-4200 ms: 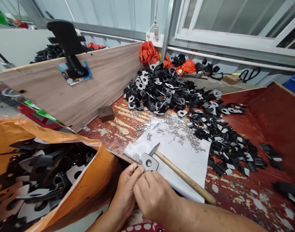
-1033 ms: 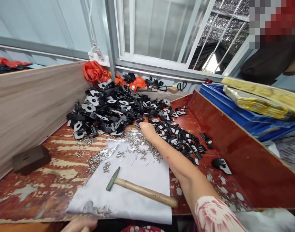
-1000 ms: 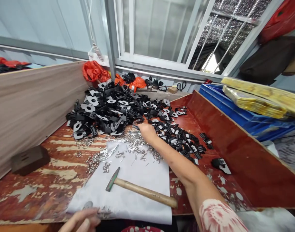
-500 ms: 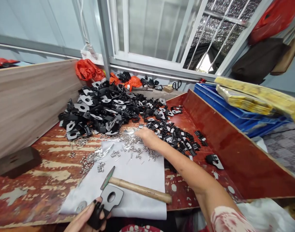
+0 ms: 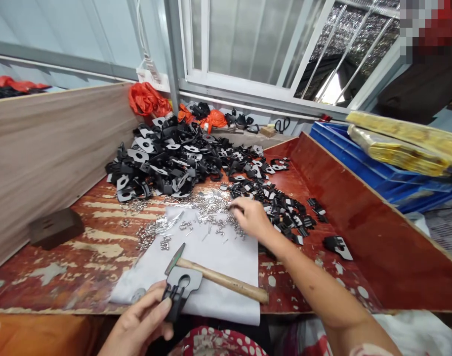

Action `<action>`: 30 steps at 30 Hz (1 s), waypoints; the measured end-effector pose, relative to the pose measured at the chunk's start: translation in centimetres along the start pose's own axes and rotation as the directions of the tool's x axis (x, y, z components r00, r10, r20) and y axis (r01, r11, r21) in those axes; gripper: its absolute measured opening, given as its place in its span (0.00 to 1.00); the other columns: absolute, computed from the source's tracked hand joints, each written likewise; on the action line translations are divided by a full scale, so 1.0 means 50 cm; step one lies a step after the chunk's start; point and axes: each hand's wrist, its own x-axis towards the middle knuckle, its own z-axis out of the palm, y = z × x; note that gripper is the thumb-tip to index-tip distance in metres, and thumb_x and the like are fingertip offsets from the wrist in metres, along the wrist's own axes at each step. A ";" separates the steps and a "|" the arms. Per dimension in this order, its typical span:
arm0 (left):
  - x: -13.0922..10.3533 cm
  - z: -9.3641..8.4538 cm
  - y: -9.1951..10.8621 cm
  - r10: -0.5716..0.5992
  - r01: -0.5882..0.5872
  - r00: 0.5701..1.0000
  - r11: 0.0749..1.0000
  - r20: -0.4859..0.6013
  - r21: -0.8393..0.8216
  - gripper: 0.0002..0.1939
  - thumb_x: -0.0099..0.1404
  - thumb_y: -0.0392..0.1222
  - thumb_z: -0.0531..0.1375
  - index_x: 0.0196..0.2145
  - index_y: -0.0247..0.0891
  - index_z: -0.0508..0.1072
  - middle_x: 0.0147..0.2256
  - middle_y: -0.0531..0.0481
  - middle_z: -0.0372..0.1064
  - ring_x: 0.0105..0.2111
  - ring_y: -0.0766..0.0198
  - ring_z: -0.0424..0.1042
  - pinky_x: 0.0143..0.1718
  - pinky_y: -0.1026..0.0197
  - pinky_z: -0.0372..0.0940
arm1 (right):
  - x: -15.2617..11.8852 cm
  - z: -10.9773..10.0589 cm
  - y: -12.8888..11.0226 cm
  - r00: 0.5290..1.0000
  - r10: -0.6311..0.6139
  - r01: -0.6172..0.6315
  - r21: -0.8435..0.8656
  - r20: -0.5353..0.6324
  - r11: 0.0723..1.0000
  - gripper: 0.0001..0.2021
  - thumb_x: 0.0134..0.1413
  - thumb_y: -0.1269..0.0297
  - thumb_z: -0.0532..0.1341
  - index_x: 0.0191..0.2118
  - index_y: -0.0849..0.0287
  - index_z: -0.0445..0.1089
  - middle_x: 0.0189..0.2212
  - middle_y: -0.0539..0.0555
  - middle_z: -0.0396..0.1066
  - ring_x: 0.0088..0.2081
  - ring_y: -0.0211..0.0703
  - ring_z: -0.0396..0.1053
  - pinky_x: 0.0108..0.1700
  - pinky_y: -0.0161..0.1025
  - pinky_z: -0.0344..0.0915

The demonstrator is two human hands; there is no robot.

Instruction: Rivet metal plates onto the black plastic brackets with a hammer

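My left hand [image 5: 147, 314] grips a black part with a grey plate [image 5: 184, 283] that has a round hole, near the front edge of the table. My right hand [image 5: 250, 215] is at the right side of the scattered small metal pieces [image 5: 214, 205], fingers closed on something small and dark that I cannot make out. A hammer with a wooden handle [image 5: 229, 283] lies on the white sheet [image 5: 226, 252], its head just beyond the held part. Thin metal pins [image 5: 164, 223] lie at the sheet's left edge.
Behind the metal pieces rises a heap of black and grey parts [image 5: 166, 158]; smaller black parts [image 5: 281, 207] spread right. A dark block [image 5: 55, 227] sits left. Wooden boards [image 5: 62, 138] flank the table; a blue crate [image 5: 389, 183] stands right.
My left hand has raised the black part and turned it more upright. My right hand has moved right, with a small dark thing now at its fingers. The view has shifted a little left.
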 end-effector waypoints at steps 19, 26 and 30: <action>0.023 -0.003 -0.011 0.108 -0.105 0.951 0.994 0.289 -0.028 0.17 0.50 0.54 0.74 0.31 0.38 0.85 0.48 0.42 0.64 0.32 0.60 0.68 0.23 0.61 0.73 | -0.179 0.080 -0.276 0.998 0.006 0.055 0.824 -0.070 0.564 0.13 0.58 0.72 0.58 0.42 0.52 0.79 0.30 0.50 0.76 0.35 0.43 0.73 0.59 0.49 0.65; 0.036 -0.035 -0.001 0.181 -0.191 0.961 0.981 0.208 0.032 0.18 0.51 0.55 0.74 0.29 0.37 0.85 0.53 0.38 0.72 0.23 0.68 0.67 0.22 0.64 0.68 | -0.079 0.087 -0.225 0.916 -0.338 0.076 0.735 0.215 0.674 0.16 0.64 0.74 0.56 0.48 0.53 0.79 0.35 0.47 0.80 0.37 0.38 0.74 0.55 0.40 0.64; 0.040 -0.054 0.001 0.137 -0.141 0.976 0.990 0.167 0.012 0.17 0.52 0.55 0.74 0.31 0.39 0.84 0.25 0.52 0.72 0.23 0.67 0.66 0.28 0.67 0.65 | 0.070 0.112 -0.143 0.949 -0.277 0.263 0.106 0.148 0.959 0.16 0.64 0.78 0.56 0.45 0.56 0.79 0.40 0.55 0.79 0.44 0.45 0.69 0.51 0.44 0.59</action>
